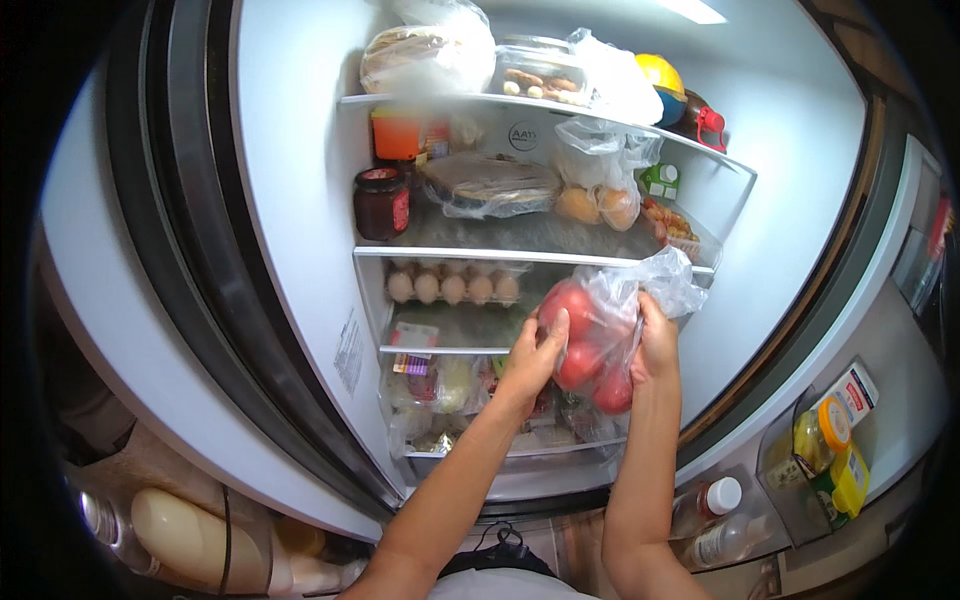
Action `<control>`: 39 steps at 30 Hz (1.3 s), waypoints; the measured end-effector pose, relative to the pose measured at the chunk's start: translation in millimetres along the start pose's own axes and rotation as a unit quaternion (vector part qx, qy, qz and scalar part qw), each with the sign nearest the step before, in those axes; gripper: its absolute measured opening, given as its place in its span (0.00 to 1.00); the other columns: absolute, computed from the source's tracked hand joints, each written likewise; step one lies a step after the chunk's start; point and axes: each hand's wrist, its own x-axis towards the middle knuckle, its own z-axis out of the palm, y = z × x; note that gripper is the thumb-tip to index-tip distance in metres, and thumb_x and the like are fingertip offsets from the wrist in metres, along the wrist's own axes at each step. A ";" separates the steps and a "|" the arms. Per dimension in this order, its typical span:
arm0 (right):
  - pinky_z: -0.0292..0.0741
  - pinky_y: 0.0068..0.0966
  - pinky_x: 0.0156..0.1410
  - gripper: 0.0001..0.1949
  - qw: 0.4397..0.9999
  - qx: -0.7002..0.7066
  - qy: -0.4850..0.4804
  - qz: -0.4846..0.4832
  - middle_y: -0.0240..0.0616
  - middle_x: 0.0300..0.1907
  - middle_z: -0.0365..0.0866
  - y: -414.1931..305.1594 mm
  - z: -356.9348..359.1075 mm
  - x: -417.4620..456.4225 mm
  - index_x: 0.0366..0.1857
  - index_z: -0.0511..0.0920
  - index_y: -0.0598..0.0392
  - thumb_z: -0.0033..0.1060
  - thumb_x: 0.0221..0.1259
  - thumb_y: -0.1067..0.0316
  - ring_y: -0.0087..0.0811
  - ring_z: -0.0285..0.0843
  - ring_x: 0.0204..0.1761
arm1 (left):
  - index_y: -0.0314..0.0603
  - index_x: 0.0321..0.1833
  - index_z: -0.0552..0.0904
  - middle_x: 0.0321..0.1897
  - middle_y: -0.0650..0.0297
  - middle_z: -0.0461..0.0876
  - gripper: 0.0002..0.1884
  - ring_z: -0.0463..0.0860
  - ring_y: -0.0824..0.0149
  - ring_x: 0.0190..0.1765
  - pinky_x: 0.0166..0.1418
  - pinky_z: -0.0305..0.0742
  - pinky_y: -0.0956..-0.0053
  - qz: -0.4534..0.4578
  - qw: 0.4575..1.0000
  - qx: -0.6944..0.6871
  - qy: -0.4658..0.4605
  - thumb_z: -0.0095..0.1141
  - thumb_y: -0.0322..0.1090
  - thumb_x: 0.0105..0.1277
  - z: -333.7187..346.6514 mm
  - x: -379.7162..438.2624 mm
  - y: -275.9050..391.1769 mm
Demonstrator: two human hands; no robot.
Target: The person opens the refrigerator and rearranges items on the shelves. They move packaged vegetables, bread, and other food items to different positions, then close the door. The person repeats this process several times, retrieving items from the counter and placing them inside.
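A clear plastic bag of red tomato-like produce (581, 360) hangs between my two hands, in front of the open fridge's shelves. My left hand (541, 351) grips the bag's left side, thumb pressed over the upper red piece. On the right, my right hand (654, 337) holds the gathered plastic, and the loose bag top (675, 281) sticks out above it. Behind the bag, an egg tray (453, 286) with several brown eggs sits on the shelf to the left. The bag hides the right part of that shelf.
Above are a dark jar (382, 204), a film-covered dish (491, 184) and bagged round food (598, 206). The glass shelf's front edge (457, 253) runs close behind the bag. A transparent drawer (442, 455) below holds packed produce. Both doors stand open, the right door bin (787, 517) carrying jars.
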 end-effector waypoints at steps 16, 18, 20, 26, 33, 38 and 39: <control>0.86 0.37 0.65 0.21 0.974 -0.159 0.160 0.021 0.43 0.65 0.86 -29.2 35.3 -86.1 0.73 0.79 0.59 0.64 0.81 0.66 0.37 0.87 0.63 | 0.35 0.73 0.80 0.59 0.49 0.86 0.33 0.87 0.49 0.59 0.66 0.80 0.61 0.324 0.911 0.253 -0.020 0.74 0.38 0.65 32.2 -73.5 30.4; 0.86 0.35 0.62 0.20 0.972 -0.169 0.162 -0.009 0.43 0.63 0.87 -26.2 25.6 -106.3 0.70 0.81 0.59 0.65 0.79 0.66 0.37 0.88 0.61 | 0.34 0.76 0.76 0.66 0.47 0.82 0.37 0.84 0.49 0.67 0.73 0.77 0.59 0.296 0.911 0.279 -0.062 0.75 0.42 0.66 30.0 -80.4 22.9; 0.87 0.33 0.59 0.18 0.967 -0.195 0.160 -0.023 0.42 0.59 0.89 -33.6 52.8 -112.3 0.66 0.84 0.59 0.65 0.78 0.66 0.36 0.89 0.58 | 0.34 0.76 0.76 0.71 0.47 0.80 0.38 0.82 0.49 0.72 0.76 0.76 0.59 0.289 0.913 0.263 -0.120 0.75 0.43 0.66 17.8 -84.3 24.7; 0.89 0.35 0.59 0.19 0.969 -0.107 0.189 -0.114 0.41 0.57 0.89 -49.7 63.9 -127.3 0.67 0.83 0.58 0.65 0.76 0.66 0.36 0.91 0.55 | 0.36 0.69 0.83 0.63 0.55 0.85 0.33 0.85 0.59 0.66 0.71 0.80 0.62 0.357 0.894 0.265 0.051 0.82 0.46 0.67 4.1 -70.4 105.4; 0.89 0.35 0.60 0.21 0.978 -0.097 0.160 -0.093 0.43 0.58 0.89 -58.5 43.7 -127.5 0.69 0.81 0.60 0.67 0.80 0.61 0.37 0.91 0.57 | 0.28 0.47 0.84 0.42 0.41 0.90 0.27 0.89 0.37 0.48 0.52 0.84 0.52 0.376 0.642 0.603 0.287 0.84 0.46 0.61 -16.8 18.9 168.9; 0.89 0.37 0.59 0.20 0.939 -0.276 0.133 -0.154 0.42 0.57 0.88 -45.1 -3.2 -116.8 0.65 0.82 0.59 0.70 0.79 0.57 0.38 0.90 0.55 | 0.26 0.48 0.86 0.40 0.37 0.92 0.28 0.92 0.36 0.49 0.54 0.85 0.47 0.272 0.693 0.614 0.263 0.85 0.46 0.60 -12.1 61.2 179.8; 0.89 0.37 0.59 0.21 0.941 -0.273 0.133 -0.153 0.42 0.57 0.88 -45.1 -2.3 -117.3 0.65 0.82 0.59 0.70 0.79 0.57 0.38 0.90 0.55 | 0.25 0.48 0.86 0.39 0.37 0.92 0.29 0.93 0.36 0.49 0.54 0.86 0.47 0.265 0.692 0.616 0.266 0.85 0.46 0.59 -13.9 62.2 182.0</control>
